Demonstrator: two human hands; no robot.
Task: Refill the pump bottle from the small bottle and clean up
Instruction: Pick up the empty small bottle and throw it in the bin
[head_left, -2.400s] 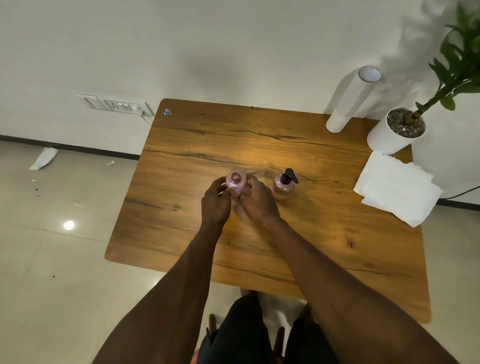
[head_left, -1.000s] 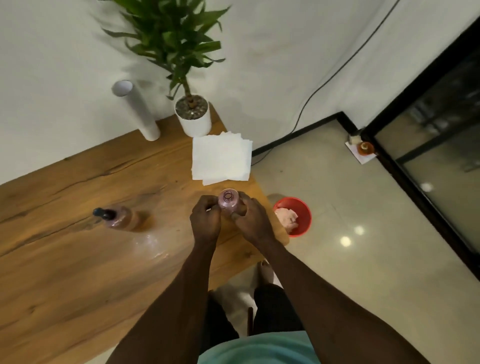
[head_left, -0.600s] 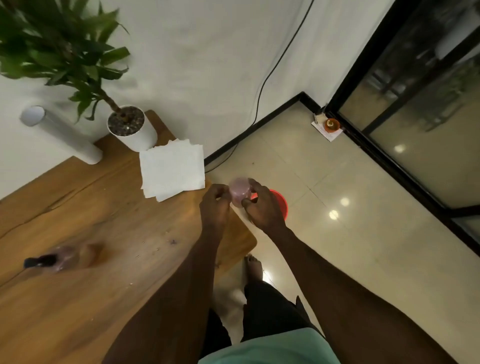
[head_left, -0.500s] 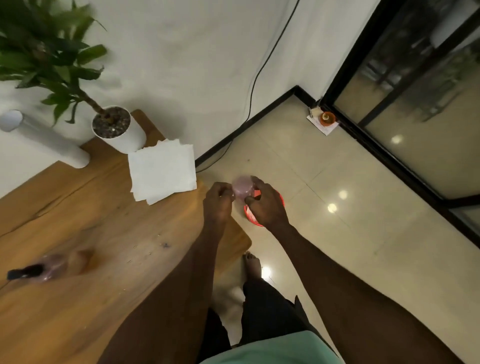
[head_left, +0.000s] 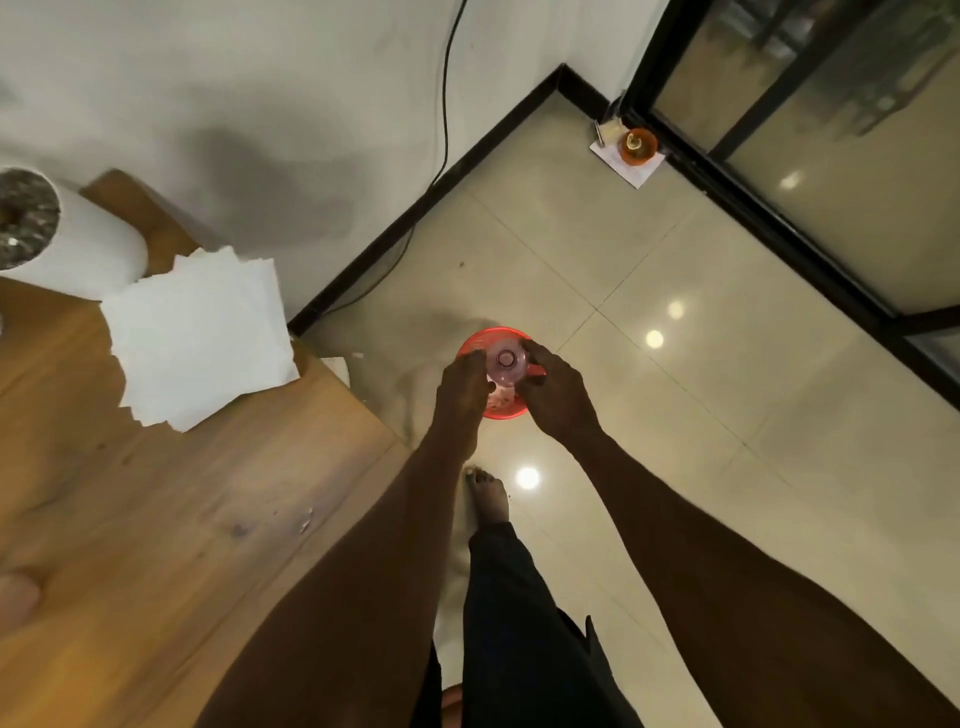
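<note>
The small pink bottle (head_left: 504, 362) is upright with its open neck facing me, held between both hands. My left hand (head_left: 464, 383) grips its left side and my right hand (head_left: 555, 391) grips its right side. The bottle hangs off the table, directly above a red bin (head_left: 488, 336) on the floor that has crumpled tissue inside. The pump bottle is out of view.
The wooden table (head_left: 171, 499) fills the left. On it lie a stack of white tissues (head_left: 200, 335) and a white plant pot (head_left: 62, 241). A black cable (head_left: 447, 88) runs down the wall. My foot (head_left: 488, 499) stands on the tiled floor.
My view swung right, away from the table. Both hands carried the small bottle from the table's middle past its right edge to above the red bin. The pump bottle left the view.
</note>
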